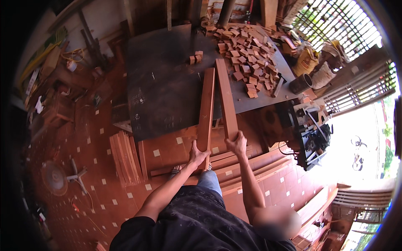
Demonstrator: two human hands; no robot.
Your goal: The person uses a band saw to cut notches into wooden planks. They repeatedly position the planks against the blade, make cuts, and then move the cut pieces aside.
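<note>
My left hand [197,154] is closed round the near part of a long reddish-brown wooden beam [206,108]. A second wooden beam [226,100] is gripped at its near end by my right hand [237,144]. Both beams point away from me over the dark table [163,92], side by side, with their far ends close together and their near ends further apart. Whether the far ends rest on the tabletop, I cannot tell. A few small wooden blocks [196,57] sit left of the far ends.
A big heap of cut wood blocks [247,54] covers the table's right side, beside a dark cylinder [301,83]. A black machine [310,136] stands at the right. Planks [125,157] lie on the tiled floor at the left, and more [255,169] lie near my feet. A fan [55,178] stands far left.
</note>
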